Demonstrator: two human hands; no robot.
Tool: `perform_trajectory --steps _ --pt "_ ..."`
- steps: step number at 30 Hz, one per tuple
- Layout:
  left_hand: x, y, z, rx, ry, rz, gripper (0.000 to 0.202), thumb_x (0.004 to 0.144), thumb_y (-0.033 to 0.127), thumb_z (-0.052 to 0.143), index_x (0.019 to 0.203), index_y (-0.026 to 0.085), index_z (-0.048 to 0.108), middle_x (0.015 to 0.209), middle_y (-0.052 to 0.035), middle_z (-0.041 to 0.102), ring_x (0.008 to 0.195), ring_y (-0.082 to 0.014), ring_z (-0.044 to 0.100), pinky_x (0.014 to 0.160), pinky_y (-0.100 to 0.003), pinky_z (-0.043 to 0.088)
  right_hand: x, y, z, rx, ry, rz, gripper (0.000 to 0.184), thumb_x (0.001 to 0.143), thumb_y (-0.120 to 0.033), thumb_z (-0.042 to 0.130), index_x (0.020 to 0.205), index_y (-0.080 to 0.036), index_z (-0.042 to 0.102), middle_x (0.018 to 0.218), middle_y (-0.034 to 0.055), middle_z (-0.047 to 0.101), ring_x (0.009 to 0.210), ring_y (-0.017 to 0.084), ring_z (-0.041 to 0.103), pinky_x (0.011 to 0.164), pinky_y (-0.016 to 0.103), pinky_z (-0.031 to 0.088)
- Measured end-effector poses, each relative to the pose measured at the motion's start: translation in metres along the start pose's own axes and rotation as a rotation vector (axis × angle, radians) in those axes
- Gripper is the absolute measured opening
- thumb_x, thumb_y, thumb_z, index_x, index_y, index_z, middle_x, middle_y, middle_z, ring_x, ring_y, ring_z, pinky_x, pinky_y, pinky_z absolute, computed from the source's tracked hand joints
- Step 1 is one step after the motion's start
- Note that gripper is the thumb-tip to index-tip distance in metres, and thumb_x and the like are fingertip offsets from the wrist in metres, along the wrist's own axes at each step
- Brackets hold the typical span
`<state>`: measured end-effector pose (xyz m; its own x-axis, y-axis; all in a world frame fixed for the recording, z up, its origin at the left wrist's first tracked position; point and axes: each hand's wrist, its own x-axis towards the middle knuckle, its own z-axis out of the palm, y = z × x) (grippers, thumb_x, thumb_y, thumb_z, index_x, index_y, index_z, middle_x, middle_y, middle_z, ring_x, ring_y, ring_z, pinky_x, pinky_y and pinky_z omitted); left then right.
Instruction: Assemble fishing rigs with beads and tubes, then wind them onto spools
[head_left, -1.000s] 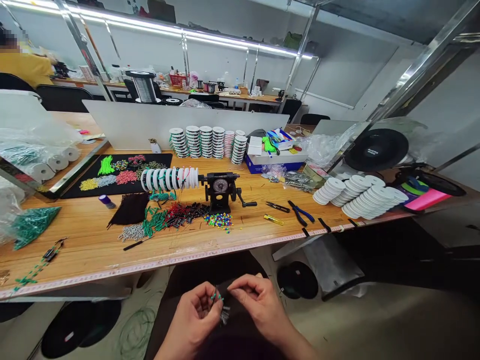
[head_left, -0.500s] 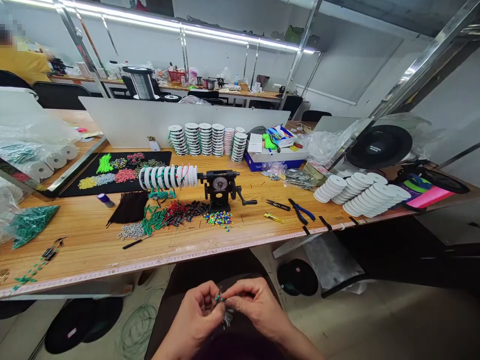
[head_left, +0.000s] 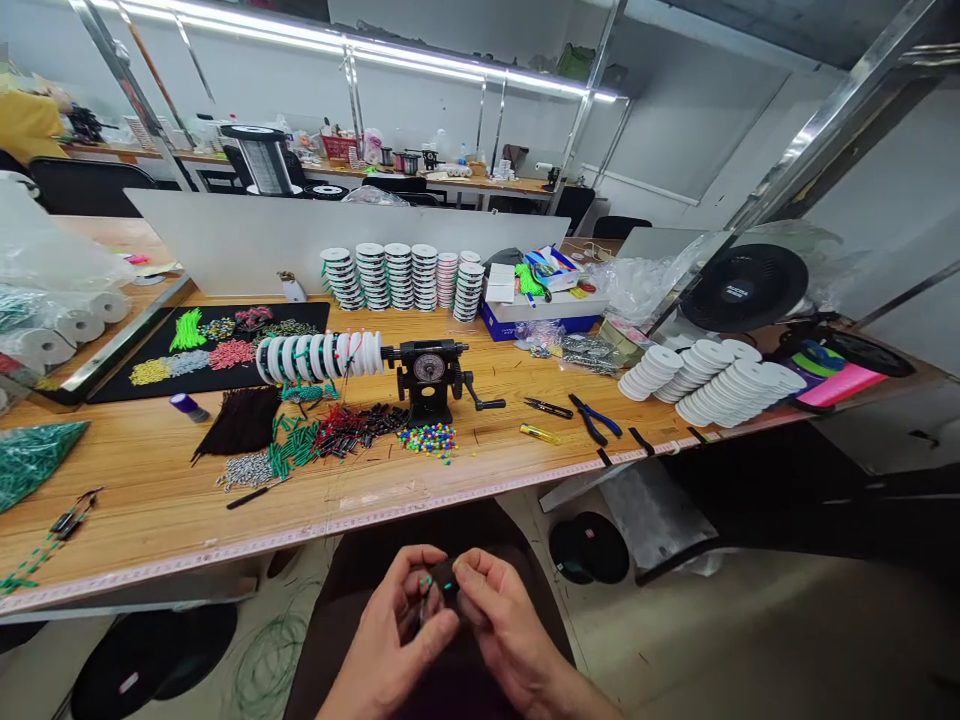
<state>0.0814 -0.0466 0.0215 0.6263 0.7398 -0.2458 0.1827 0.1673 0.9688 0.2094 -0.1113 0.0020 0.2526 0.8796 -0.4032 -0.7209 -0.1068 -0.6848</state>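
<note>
Bundle of small green-dotted bits point(head_left: 449, 586), dark and blurred, is sitting between the two hands, over a dark lap or seat point(head_left: 491, 530), on the near side of the table point(head_left: 150, 510). Left hand point(head_left: 401, 635) is curling its fingers around one side with the thumb lying across the front, so grasping it. Right hand point(head_left: 499, 610) is pinching with thumb and forefinger at the other side, apparently grasping it too. Exact shape is not showing; fingers are covering most of it.

Handling, best guess: bundle is probably weighing next to nothing, thin parts likely bending easily, green bits likely being hard, smooth and a bit slippery. Light fingertip pinch is looking best, on the body close to the green bits, not on a loose end; squeezing hard is risking a kink.

Green tubes point(head_left: 300, 447), silver beads point(head_left: 247, 470) and multicoloured beads point(head_left: 427, 437) are lying in loose heaps beyond the hands, near a black hand-cranked winder point(head_left: 429, 370). Blue-handled pliers point(head_left: 605, 421) are lying farther right, well apart from both hands.
</note>
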Motion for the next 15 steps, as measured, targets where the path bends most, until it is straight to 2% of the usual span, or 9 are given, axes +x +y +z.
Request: perform_trajectory --steps 3,5,7,11,15 --pt "0.0009 0.0001 -0.0005 0.176 0.045 0.025 0.032 0.081 0.05 0.068 0.094 0.02 0.063 0.068 0.0021 0.054 0.065 -0.0156 0.052 0.061 -0.025 0.043 -0.0019 0.001 0.0034 -0.042 0.011 -0.018 0.044 0.068 -0.052 0.085 0.076 -0.017 0.061 0.062 -0.0064 0.042 0.055 0.008 0.025 0.052 0.023 0.022" --pt "0.0014 0.0018 -0.0014 0.259 0.067 0.032 0.031 0.087 0.05 0.06 0.081 0.02 0.064 0.069 -0.001 0.059 0.066 -0.0171 0.055 0.063 -0.026 0.044 -0.0027 0.0013 0.0057 -0.063 0.035 -0.053 0.045 0.067 -0.054 0.085 0.075 -0.017 0.061 0.065 -0.0043 0.046 0.058 0.009 0.034 0.056 0.023 0.03" --pt "0.0014 0.0039 -0.0025 0.302 0.073 0.041 0.031 0.088 0.049 0.058 0.078 0.021 0.065 0.071 -0.0029 0.064 0.066 -0.0183 0.057 0.062 -0.026 0.045 -0.0025 0.0019 0.0066 -0.089 0.071 -0.093 0.046 0.066 -0.056 0.085 0.073 -0.018 0.06 0.066 -0.0034 0.048 0.062 0.011 0.038 0.06 0.025 0.034" --pt "0.001 0.0063 -0.0029 0.389 0.083 0.083 0.025 0.087 0.045 0.06 0.081 0.022 0.067 0.07 -0.0019 0.064 0.059 -0.0162 0.053 0.051 -0.023 0.04 0.0002 0.005 0.0043 -0.127 0.117 -0.133 0.048 0.067 -0.059 0.083 0.074 -0.018 0.06 0.067 -0.0034 0.047 0.062 0.011 0.036 0.06 0.025 0.033" --pt "0.0014 0.0029 -0.0019 0.402 0.097 0.191 0.022 0.087 0.038 0.059 0.071 0.022 0.061 0.064 -0.0005 0.059 0.055 -0.0145 0.05 0.047 -0.021 0.037 0.002 0.0084 0.0035 -0.177 0.094 -0.137 0.049 0.071 -0.063 0.078 0.076 -0.018 0.059 0.066 -0.0036 0.045 0.062 0.012 0.035 0.06 0.025 0.032"
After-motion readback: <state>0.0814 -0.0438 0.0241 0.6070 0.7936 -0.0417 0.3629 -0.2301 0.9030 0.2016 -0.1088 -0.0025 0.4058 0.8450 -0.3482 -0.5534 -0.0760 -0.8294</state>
